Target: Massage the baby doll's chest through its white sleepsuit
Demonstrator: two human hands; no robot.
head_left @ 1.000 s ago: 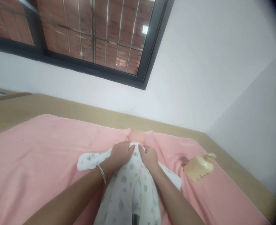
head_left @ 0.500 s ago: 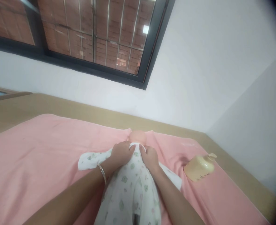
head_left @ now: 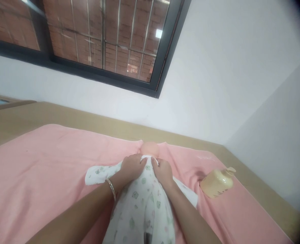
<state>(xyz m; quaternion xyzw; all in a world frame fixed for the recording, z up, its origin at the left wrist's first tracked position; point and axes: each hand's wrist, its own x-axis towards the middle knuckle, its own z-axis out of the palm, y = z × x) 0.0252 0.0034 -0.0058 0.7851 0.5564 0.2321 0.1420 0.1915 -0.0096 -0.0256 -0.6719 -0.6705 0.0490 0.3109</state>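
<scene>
A white baby garment (head_left: 137,203) with small green prints lies over what looks like a baby doll (head_left: 150,148), of which only the rounded, skin-toned top of the head shows. My left hand (head_left: 133,166) grips the garment's neckline on its left side, a bracelet around the wrist. On the other side of the neckline, my right hand (head_left: 163,170) pinches the cloth, thumb on top. The two thumbs are close together just below the head. One sleeve spreads out to the left and the other to the right, partly behind my forearms.
A pink blanket (head_left: 50,169) covers much of the wooden surface (head_left: 71,113). To the right, a yellow pump bottle (head_left: 216,183) lies tilted on the blanket. Behind are a white wall (head_left: 190,101) and a dark-framed window (head_left: 129,86) with bars outside.
</scene>
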